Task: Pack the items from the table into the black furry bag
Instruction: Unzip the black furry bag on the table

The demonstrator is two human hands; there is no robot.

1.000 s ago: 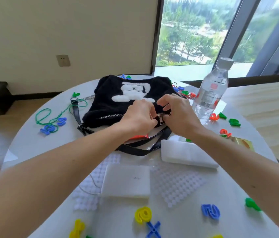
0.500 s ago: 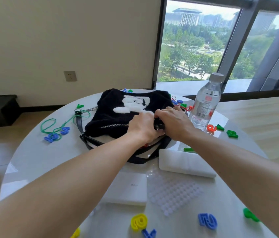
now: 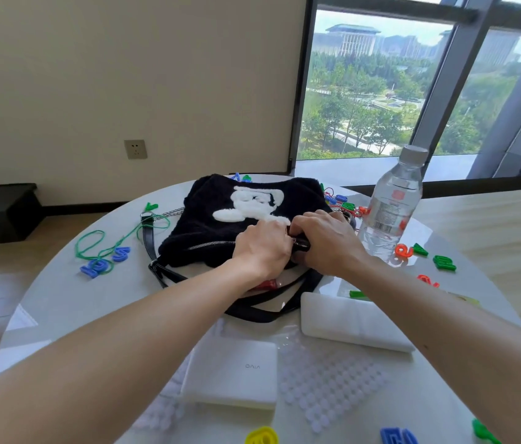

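Observation:
The black furry bag [image 3: 211, 219] with a white cartoon patch lies on the round white table [image 3: 60, 302]. Both hands meet at the right end of its silver zipper. My left hand [image 3: 262, 248] grips the bag's edge beside the zipper. My right hand [image 3: 326, 241] grips the bag's right end at the zipper; the zipper pull is hidden between the hands. A white power bank [image 3: 236, 373], a white flat case [image 3: 348, 322] and a clear water bottle [image 3: 390, 206] lie on the table around the bag.
Plastic letters and numbers in blue [image 3: 398, 437], green [image 3: 444, 262], red [image 3: 403, 251] and yellow [image 3: 262, 437] are scattered about. A green cord [image 3: 99, 248] lies left of the bag. A clear bumpy mat [image 3: 329, 382] sits near the front. The bag's black strap [image 3: 252, 310] loops toward me.
The view has tilted up and the hands have closed tighter together over the zipper's right end. The bag and other items have stayed in place.

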